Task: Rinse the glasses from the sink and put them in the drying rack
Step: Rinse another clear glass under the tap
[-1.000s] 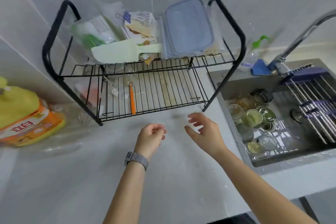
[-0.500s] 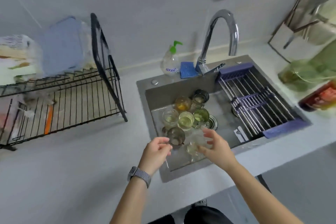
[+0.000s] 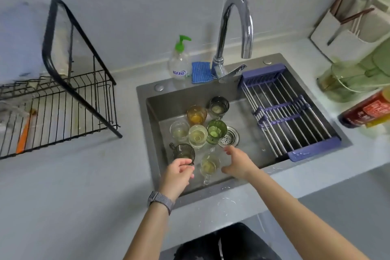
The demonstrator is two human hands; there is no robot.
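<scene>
Several glasses stand upright in the grey sink (image 3: 249, 167): an amber one (image 3: 196, 114), a dark one (image 3: 219, 107), a green one (image 3: 216, 131), clear ones (image 3: 179, 131) (image 3: 197, 136), a smoky mug (image 3: 184, 153) and a clear handled glass (image 3: 209, 165) nearest me. My left hand (image 3: 176, 173), fingers loosely curled and holding nothing, hovers at the smoky mug's near rim. My right hand (image 3: 237, 162) is open just right of the clear handled glass, fingers spread. The black wire drying rack (image 3: 63, 99) stands on the counter at the left.
A chrome faucet (image 3: 234, 27) arches over the sink with no water running. A purple roll-up drain rack (image 3: 289, 110) spans the sink's right side. Soap bottle (image 3: 179, 59) and blue sponge (image 3: 201, 72) sit behind. A utensil holder (image 3: 346, 25) and bottles crowd the right counter.
The view swung from the drying rack to the sink. Both hands moved from above the counter down into the sink beside the nearest glasses.
</scene>
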